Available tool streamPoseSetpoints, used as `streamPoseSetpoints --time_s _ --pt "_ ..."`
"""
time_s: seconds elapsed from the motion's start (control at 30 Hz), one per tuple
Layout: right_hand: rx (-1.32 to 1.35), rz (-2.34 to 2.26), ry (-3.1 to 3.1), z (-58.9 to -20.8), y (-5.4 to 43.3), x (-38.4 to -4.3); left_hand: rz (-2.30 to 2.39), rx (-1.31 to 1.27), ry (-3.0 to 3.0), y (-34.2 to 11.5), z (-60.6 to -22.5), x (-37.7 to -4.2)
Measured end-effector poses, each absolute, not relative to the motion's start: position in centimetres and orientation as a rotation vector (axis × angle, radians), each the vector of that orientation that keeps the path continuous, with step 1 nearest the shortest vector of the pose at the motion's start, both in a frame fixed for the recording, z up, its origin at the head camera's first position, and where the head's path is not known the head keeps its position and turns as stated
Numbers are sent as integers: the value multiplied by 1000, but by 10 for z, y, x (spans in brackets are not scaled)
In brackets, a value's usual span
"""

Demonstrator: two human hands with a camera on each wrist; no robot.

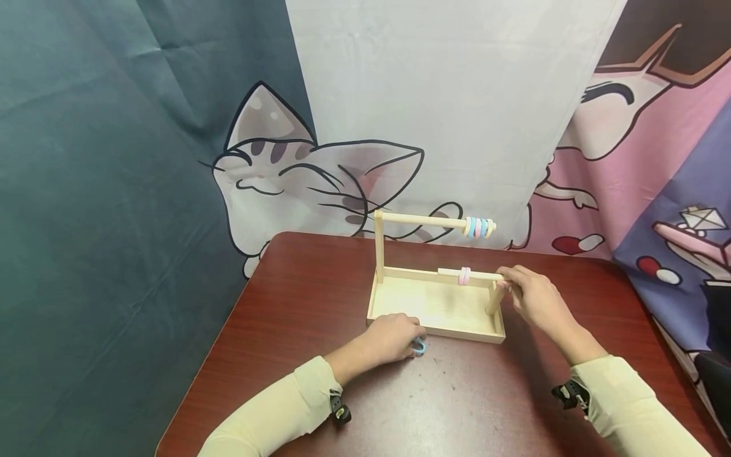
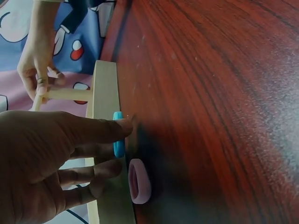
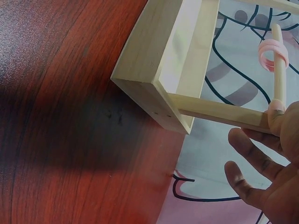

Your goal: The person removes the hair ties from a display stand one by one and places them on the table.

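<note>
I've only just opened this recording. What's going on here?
A person's left hand pinches a small light-blue ring at the front edge of a pale wooden tray-based stand; a loose pink ring sits beside it. The right hand grips the pale wooden lower rod near its post. Pink rings hang on that rod; multicoloured rings are on the upper rod.

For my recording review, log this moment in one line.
Left fingers: pinching blue ring; right fingers: holding lower rod at post; lower rod: pink rings; upper rod: multicolored rings; beside tray: loose pink ring
</note>
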State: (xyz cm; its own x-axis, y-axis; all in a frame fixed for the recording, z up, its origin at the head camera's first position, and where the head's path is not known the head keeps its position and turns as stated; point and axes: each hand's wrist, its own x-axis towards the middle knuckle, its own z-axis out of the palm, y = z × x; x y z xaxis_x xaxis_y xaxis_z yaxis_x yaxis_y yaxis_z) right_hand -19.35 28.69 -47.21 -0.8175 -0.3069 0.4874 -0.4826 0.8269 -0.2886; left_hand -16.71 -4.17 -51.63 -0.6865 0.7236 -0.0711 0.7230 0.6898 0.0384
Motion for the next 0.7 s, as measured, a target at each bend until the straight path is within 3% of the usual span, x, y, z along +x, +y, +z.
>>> streamPoseSetpoints --time_s 0.7 --pt "581 561 -2573 -472 286 -193 -39 1268 2848 -45 -521 -157"
